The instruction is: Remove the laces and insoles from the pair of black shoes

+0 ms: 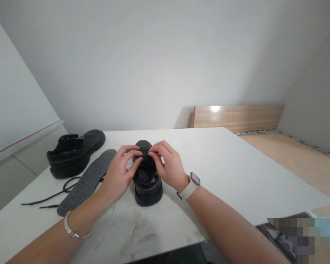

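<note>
A person's left hand (120, 172) and right hand (167, 165) are meeting over a black shoe (147, 179) that is standing heel-toward-camera near the middle of a white table (236, 172), the fingertips of both hands pinching a black lace (143, 156) at the top of the shoe's opening. To the left, a grey insole (86, 182) is lying flat just beside the left wrist, a loose black shoelace (51, 196) is trailing across the tabletop from under it, and a second black shoe (74, 151) is sitting farther back near the table's edge. A watch (192, 184) is showing on the right wrist and a silver bracelet (71, 229) on the left.
</note>
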The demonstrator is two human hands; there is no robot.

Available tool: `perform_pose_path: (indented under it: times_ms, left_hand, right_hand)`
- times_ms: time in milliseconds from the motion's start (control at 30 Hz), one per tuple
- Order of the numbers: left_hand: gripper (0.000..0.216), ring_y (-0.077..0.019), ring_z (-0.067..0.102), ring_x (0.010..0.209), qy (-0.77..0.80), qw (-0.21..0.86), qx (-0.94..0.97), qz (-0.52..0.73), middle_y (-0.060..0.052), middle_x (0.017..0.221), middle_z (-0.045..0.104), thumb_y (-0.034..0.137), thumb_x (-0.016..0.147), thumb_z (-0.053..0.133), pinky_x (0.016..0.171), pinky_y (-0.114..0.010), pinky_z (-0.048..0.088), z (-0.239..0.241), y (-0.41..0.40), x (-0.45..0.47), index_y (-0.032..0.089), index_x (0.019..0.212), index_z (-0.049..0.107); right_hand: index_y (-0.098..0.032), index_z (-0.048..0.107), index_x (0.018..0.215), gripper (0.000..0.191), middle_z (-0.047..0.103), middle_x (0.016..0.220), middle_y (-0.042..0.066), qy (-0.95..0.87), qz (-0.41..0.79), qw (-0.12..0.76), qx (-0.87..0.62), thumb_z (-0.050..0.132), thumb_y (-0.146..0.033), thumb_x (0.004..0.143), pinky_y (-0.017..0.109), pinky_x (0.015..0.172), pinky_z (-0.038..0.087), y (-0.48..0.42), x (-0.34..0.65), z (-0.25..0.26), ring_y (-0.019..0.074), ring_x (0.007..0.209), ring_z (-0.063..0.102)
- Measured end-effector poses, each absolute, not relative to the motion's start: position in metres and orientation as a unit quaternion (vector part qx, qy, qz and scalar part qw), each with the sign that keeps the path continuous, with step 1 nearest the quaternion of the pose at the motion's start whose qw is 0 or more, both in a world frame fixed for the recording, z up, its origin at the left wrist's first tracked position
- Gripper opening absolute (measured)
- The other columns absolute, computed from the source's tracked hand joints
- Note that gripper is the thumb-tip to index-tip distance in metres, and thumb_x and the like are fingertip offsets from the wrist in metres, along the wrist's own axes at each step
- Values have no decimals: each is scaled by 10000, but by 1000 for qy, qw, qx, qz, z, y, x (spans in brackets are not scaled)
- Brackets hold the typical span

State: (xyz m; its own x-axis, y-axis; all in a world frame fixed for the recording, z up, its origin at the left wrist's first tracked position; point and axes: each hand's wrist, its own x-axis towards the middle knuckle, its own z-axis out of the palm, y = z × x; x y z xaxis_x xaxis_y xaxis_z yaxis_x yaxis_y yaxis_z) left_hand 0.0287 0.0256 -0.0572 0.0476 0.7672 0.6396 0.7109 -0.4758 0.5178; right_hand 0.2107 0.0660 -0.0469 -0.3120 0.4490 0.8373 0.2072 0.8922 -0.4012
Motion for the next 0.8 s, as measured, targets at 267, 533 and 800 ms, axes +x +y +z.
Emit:
perform_pose_path:
  times_ms: [267,533,800]
  left_hand:
    - [114,-239,526,1232,440,139,734,499,-69,1252,564,313,936,618,1115,-421,385,-51,17,30,224,923,688]
    - [294,-227,579,1137,429,170,696,550,-58,1153,635,383,996,486,1039,-365,429,-40,14,22,244,907,730]
    - [293,-208,653,782,573,148,677,437,-30,847,712,503,855,631,783,-325,510,-46,30,6,217,879,689]
  right_hand:
    - [-184,629,888,210,602,862,32,-752,220,582,-216,463,-186,1017,290,724,468,64,216,-40,151,810,574]
    - [-156,665,1009,164,653,939,41,-756,300,488,-316,710,-140,853,297,723,506,80,208,-62,158,814,609]
    - [-186,659,848,52,647,884,12,-731,336,506,-310,661,-138,869,271,699,476,81,206,-65,146,791,597]
